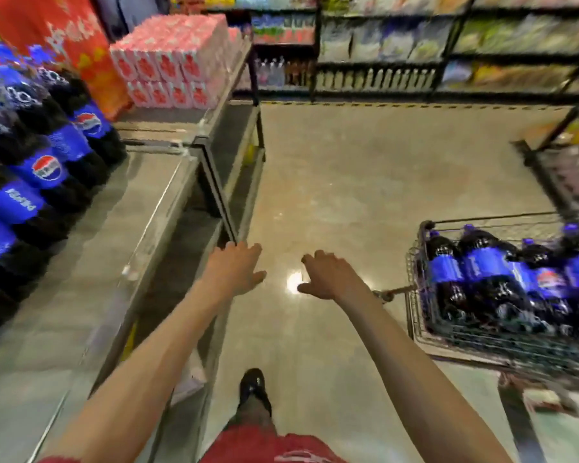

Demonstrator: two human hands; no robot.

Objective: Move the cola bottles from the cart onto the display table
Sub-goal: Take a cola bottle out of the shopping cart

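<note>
Your cola bottles (482, 279) lie on their sides in the wire cart (411, 262) at the right, caps pointing far, blue labels up, packed side by side. The cart's right part is cut off by the frame edge. More of the same, the stocked bottles (47, 168), stand in rows on the display table (91, 269) at far left, w/ bare grey table top near & right of them. Farther along that table sits a stack of pink packs (178, 61), & a red banner (57, 35) rises behind. Btw. table & cart runs a glossy tan floor (365, 168) w/ a light glare by your hands. Far shelves (415, 55) of goods line the back, too blurred to read.

Your left hand (236, 269) reaches out palm down by the table's right edge, fingers straight & slightly spread, holding nothing. Your right hand (330, 277) hangs over the floor, well left of the cart, fingers loosely curled, thumb out, gripping nothing. One black shoe (253, 385) shows below. Motion blur smears the left side & the cart's near edge.
</note>
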